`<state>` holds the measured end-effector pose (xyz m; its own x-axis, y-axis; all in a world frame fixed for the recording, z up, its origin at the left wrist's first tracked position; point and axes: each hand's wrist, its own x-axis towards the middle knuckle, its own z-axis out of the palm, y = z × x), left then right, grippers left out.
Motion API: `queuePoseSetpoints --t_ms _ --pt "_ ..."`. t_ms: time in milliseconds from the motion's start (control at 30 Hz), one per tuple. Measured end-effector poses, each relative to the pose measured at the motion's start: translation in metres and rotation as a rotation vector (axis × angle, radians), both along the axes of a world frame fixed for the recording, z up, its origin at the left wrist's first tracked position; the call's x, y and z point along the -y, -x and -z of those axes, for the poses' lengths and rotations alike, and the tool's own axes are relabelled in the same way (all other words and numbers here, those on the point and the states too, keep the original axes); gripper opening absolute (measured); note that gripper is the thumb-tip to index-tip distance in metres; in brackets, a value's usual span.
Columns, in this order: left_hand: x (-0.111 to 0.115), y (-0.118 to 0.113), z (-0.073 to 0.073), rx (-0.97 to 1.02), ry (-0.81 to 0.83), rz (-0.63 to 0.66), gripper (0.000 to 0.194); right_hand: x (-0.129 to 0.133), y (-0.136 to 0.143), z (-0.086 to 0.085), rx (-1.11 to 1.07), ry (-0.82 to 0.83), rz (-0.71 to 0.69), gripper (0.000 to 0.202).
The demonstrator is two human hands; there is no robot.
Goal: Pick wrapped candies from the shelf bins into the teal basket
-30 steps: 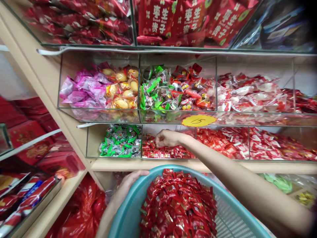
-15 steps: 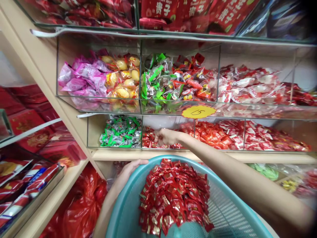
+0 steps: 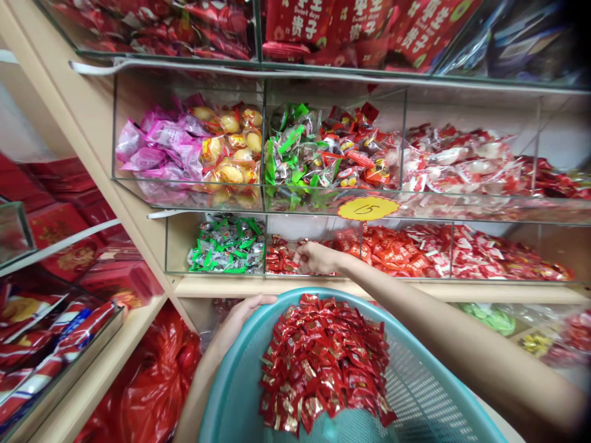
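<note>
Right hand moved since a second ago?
Yes, down: the right hand now sits farther below the yellow tag and closer to the shelf board.

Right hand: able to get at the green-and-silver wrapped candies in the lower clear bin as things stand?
Probably not directly: a clear upright divider stands between the right hand and those candies. It would likely need to back out first.

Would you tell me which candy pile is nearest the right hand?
The dark red pile in the lower row, beside the green pile; only it lies at the fingers.
</note>
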<state>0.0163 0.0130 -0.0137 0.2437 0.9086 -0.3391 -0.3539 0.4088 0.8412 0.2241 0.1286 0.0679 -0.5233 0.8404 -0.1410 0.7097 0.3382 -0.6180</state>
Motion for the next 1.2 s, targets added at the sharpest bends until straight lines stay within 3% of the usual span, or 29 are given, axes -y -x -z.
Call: queuePoseSetpoints --t_ms 133,300,433,600,867,1200 --pt "-0.001 0.000 0.000 0.022 -0.003 0.011 0.032 0.017 -0.011 -0.018 -0.089 -0.148 -0.029 0.006" --pt "-0.002 0.000 0.000 0.022 0.001 0.013 0.032 0.068 -0.036 -0.035 -0.208 -0.465 -0.104 0.006" --pt "-0.001 -0.001 0.000 0.027 0.017 0.025 0.032 0.108 -0.060 -0.013 -0.165 -0.549 -0.168 0.009" --pt "0.000 -0.001 0.000 0.030 0.018 0.033 0.032 0.127 -0.079 0.026 -0.006 -0.605 -0.173 0.014" --pt "0.001 -0.002 -0.004 0.046 0.031 0.040 0.030 0.133 -0.066 0.040 0.311 -0.814 -0.281 0.023" --pt "0.000 -0.002 -0.003 0.018 0.040 0.033 0.031 0.120 -0.056 0.071 0.435 -0.827 -0.319 0.019"
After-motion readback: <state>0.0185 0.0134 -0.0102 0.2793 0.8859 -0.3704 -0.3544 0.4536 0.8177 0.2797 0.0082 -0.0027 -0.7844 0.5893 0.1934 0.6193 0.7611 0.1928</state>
